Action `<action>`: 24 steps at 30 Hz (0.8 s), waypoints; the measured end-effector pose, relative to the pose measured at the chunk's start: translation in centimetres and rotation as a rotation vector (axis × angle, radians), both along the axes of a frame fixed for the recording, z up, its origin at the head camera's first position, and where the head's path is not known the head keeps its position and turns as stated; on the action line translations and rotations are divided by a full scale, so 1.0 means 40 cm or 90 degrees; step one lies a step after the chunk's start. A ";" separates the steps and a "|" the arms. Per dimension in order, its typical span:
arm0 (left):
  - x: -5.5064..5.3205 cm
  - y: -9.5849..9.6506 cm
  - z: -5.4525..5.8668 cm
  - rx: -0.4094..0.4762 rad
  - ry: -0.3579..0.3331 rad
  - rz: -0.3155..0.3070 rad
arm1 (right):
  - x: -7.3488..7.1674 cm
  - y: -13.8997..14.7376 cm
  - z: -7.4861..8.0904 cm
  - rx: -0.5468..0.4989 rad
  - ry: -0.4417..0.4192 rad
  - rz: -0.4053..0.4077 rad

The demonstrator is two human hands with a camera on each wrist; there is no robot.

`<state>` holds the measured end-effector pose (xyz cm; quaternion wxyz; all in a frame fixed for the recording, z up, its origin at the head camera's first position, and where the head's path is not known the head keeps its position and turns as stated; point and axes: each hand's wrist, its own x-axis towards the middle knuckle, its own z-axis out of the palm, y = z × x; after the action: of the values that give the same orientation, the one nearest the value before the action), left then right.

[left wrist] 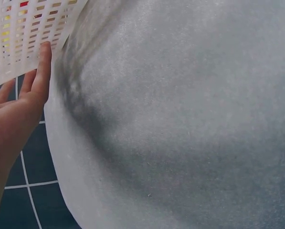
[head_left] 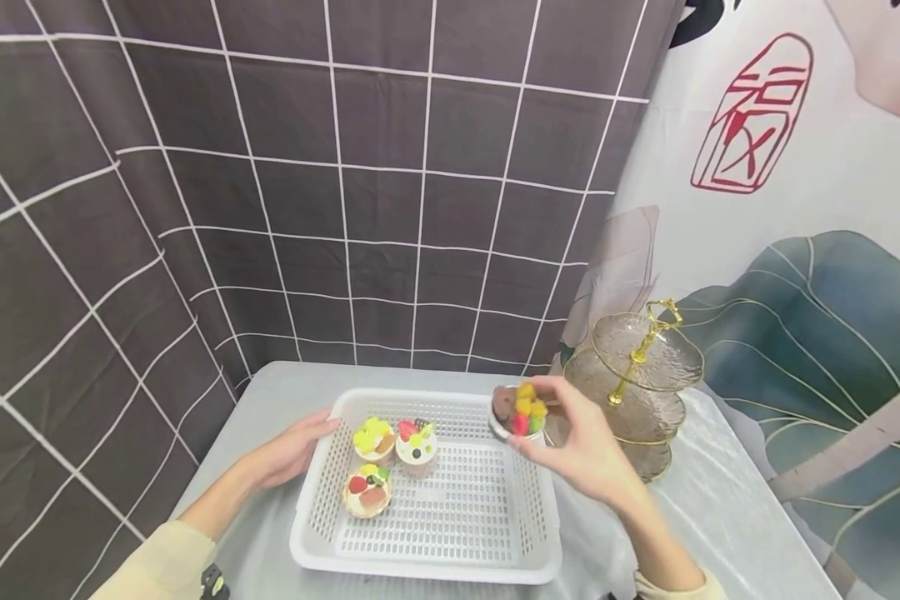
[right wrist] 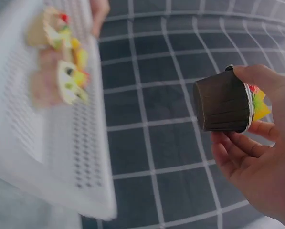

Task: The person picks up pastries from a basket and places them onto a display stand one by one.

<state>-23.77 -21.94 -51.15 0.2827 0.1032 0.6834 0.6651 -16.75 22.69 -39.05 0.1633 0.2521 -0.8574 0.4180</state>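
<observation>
In the head view my right hand [head_left: 581,437] grips a fruit-topped cupcake [head_left: 519,411] above the right end of a white plastic basket [head_left: 435,575]. The right wrist view shows its dark brown cup [right wrist: 222,102] between thumb and fingers, with yellow, red and green pieces on top. My left hand [head_left: 296,448] rests its straight fingers against the basket's left side; in the left wrist view the fingertips [left wrist: 45,52] touch the slotted wall. Inside the basket, toward the left, sit three more pieces: a yellow-topped cupcake [head_left: 373,439], a strawberry-topped cupcake [head_left: 417,446] and a fruit tart [head_left: 367,492].
A three-tier glass stand [head_left: 637,392] with a gold post and handle stands right of the basket, close behind my right hand. A pale grey cloth [head_left: 690,517] covers the table. Dark gridded curtain [head_left: 390,208] hangs behind and on the left; a printed curtain [head_left: 817,317] hangs on the right.
</observation>
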 end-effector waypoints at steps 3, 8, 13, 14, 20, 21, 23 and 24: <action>-0.002 0.000 -0.003 0.001 -0.002 -0.001 | -0.002 0.039 0.033 -0.021 0.004 -0.041; -0.004 0.000 -0.006 0.005 -0.007 0.000 | 0.001 0.087 0.081 -0.044 0.028 -0.115; -0.003 0.000 -0.006 -0.002 -0.009 0.001 | 0.005 0.121 0.110 -0.062 0.067 -0.166; -0.003 0.000 -0.007 0.000 -0.009 0.001 | 0.005 0.130 0.113 -0.066 0.070 -0.173; -0.003 0.001 -0.008 0.007 -0.006 -0.002 | 0.000 0.189 0.131 -0.051 0.042 -0.227; -0.003 0.001 -0.009 0.006 -0.007 -0.002 | 0.001 0.199 0.134 -0.046 0.031 -0.237; -0.004 0.001 -0.009 0.004 -0.006 -0.003 | 0.004 0.217 0.139 -0.037 0.007 -0.259; -0.004 0.002 -0.009 0.003 -0.005 -0.004 | 0.007 0.226 0.142 -0.031 -0.004 -0.274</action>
<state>-23.93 -21.88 -51.51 0.2874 0.1031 0.6803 0.6663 -16.47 31.73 -33.38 0.2521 0.0577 -0.8817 0.3946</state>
